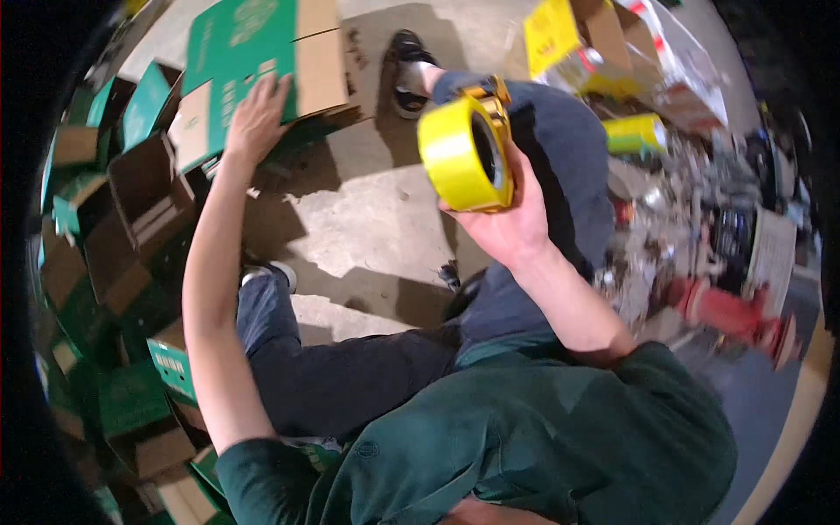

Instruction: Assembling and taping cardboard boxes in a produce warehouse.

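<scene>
My left hand lies on the near side of a large green and brown cardboard box, its fingers stretched out over the surface. The box stands on the floor ahead of me and looks closed on top. In my right hand is a tape dispenser loaded with a wide roll of yellow tape. My fingers are wrapped round its far side and partly hidden. I hold it up above my right leg, apart from the box.
Several open green cardboard boxes are piled along my left. At the right stand a yellow carton and a white bag, with another yellow roll nearby. Clutter and a red tool-like object lie farther right. Bare concrete floor shows between my legs.
</scene>
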{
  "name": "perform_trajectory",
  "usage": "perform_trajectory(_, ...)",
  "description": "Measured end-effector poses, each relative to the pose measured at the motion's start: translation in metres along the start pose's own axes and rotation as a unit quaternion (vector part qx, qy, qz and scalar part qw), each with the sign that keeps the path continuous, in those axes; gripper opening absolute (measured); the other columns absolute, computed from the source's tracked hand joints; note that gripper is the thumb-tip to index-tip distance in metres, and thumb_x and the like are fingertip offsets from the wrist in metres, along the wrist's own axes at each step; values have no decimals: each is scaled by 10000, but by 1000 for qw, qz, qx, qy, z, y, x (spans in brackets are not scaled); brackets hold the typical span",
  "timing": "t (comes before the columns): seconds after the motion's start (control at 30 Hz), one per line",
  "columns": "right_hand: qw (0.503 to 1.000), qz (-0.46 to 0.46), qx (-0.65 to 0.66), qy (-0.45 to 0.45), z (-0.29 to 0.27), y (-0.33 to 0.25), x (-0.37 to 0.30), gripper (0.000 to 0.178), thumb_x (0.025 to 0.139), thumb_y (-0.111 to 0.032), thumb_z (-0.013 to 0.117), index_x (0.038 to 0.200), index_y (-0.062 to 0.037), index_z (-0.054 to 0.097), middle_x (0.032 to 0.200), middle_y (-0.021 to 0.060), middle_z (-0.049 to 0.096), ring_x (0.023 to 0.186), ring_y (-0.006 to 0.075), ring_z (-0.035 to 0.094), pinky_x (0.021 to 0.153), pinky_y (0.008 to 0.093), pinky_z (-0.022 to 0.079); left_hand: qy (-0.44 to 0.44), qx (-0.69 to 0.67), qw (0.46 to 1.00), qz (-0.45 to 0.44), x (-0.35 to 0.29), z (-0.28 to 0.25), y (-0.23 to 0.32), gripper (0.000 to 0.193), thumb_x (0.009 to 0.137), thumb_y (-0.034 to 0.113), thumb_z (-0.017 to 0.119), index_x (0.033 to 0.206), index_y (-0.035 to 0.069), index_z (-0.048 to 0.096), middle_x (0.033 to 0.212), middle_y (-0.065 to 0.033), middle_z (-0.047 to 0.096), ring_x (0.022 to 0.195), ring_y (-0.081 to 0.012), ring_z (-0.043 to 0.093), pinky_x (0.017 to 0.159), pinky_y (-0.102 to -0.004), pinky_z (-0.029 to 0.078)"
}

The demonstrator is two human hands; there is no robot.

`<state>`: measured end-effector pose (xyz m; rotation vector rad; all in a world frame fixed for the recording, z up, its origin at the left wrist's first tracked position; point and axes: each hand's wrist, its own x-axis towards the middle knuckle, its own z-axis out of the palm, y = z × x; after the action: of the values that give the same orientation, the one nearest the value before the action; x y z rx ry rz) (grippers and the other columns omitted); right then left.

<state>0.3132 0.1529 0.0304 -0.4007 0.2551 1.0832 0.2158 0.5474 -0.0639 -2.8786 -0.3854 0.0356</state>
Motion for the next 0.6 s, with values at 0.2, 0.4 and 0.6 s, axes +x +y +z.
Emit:
perform_trajectory(0.2, 933, -342, -108, 31, 33, -104, -56, 578, 1064, -541, 464, 1483, -144, 510, 1480, 65, 573, 1343, 247, 561, 1140, 514, 435, 78, -63, 995, 30, -118, -132, 47, 761, 824, -50, 620, 1552, 43, 422, 1529, -131, 534, 1407, -302, 516, 1135, -429, 448)
perform_trajectory(0.4, 828, -474, -262, 147, -124, -246, -65, 619, 1103, -553, 321, 1543, -129, 420, 1533, 54, 517, 1432, 253, 459, 1184, 528, 377, 25, -158, 982, 99, -223, -284, 145, 408, 959, 71, 637, 1365, 102, 612, 1366, -162, 670, 1256, -373, 653, 991, -467, 578)
perform_trajectory(0.6, 860, -243, -222, 390, -340, -214, -38, 633, 1056, -578, 495, 1434, -72, 536, 1320, 122, 657, 1198, 295, 646, 968, 517, 539, 79, -409, 908, -34, -267, -288, 190, 438, 989, 148, 651, 1395, 10, 558, 1306, -243, 677, 1154, -427, 691, 971, -482, 564)
